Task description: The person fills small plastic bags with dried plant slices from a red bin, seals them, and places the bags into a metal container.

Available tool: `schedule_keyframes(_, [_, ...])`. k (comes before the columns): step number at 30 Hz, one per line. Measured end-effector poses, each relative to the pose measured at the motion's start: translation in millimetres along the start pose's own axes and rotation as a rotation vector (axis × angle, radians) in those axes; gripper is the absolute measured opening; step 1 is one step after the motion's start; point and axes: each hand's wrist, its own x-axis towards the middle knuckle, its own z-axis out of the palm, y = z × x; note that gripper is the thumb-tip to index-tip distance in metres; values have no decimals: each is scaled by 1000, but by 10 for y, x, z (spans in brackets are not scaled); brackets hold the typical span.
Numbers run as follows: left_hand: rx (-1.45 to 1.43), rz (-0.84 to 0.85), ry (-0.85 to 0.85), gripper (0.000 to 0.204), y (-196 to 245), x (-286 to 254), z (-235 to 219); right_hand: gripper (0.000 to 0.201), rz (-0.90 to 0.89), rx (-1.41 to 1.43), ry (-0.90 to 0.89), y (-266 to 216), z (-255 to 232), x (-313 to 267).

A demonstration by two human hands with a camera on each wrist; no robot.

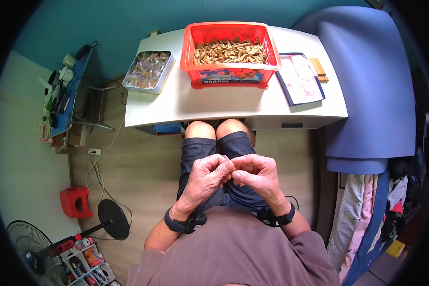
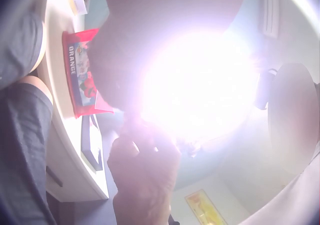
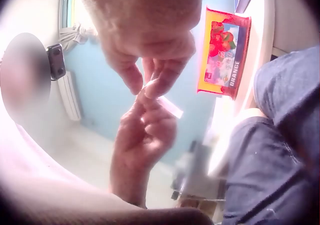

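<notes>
Left hand [image 1: 207, 176] and right hand [image 1: 256, 177] are held together near the middle of the head frame, their fingertips meeting. By the left one a thin pale strip [image 3: 171, 108] is pinched, its free end shown jutting out at the centre of the right wrist frame. Fingers and thumb of the right one are bent in at the same spot (whether the strip is gripped there too cannot be told, as the tips are overlapped). On the white surface [image 1: 233, 102] at the top of the head frame, a red basket [image 1: 231, 67] is partly filled with brown pieces [image 1: 231, 52]. At the upper left a tin [image 1: 140, 89] of wrapped packets [image 1: 148, 69] is set; at the upper right a dark-edged tray [image 1: 307, 102] is placed, with wooden blocks [image 1: 317, 66] just beside it. Farther right, a blue mat [image 1: 367, 86] is seen.
</notes>
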Motion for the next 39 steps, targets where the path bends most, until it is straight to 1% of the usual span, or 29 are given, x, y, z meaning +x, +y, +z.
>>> schedule_keyframes(3, [84, -30, 4, 16, 15, -19, 9, 22, 38, -20, -36, -22, -32, -4])
schedule_keyframes(5, [113, 14, -3, 15, 16, -21, 19, 22, 49, 18, -31, 5, -48, 1])
schedule_keyframes(9, [169, 36, -6, 12, 33, -12, 42, 24, 47, 15, -4, 34, -78, 1])
schedule_keyframes(11, [206, 101, -16, 12, 32, -7, 68, 19, 36, -18, -12, 16, -88, -15])
schedule_keyframes(15, [178, 85, -37, 8, 31, -8, 65, 18, 30, -23, -16, -10, -94, -39])
schedule_keyframes(18, [214, 50, -48, 4, 52, -12, 60, 17, 47, -37, -10, -12, -90, -53])
schedule_keyframes(20, [262, 105, -7, 4, 16, -11, 65, 17, 41, -45, -13, -4, -81, -63])
schedule_keyframes(21, [262, 103, -6, 4, -7, -13, 62, 17, 43, -44, -13, -9, -75, -67])
schedule_keyframes(23, [406, 157, 37, 4, -51, -23, 63, 17, 73, -42, -6, -26, -66, -79])
schedule_keyframes(24, [405, 155, 36, 4, -57, -28, 82, 16, 73, -76, 7, -18, -68, -84])
schedule_keyframes(26, [485, 178, 87, 7, -48, -37, 129, 16, 76, -86, 10, -7, -94, -89])
schedule_keyframes(27, [485, 177, 85, 7, -32, -48, 147, 15, 77, -95, 10, 3, -104, -91])
schedule_keyframes(29, [585, 166, 80, 8, 6, -75, 183, 15, 80, -80, 25, 19, -114, -105])
schedule_keyframes(31, [592, 144, 60, 5, 23, -97, 201, 14, 90, -167, 20, 9, -133, -117])
schedule_keyframes(33, [601, 122, 42, 3, 15, -113, 194, 14, 94, -168, 24, 24, -147, -134])
schedule_keyframes(35, [495, 85, 12, 5, -15, -122, 171, 15, 98, -170, 28, 38, -153, -145])
schedule_keyframes(39, [472, 59, -11, 6, -50, -131, 132, 14, 77, -191, 27, 45, -142, -163])
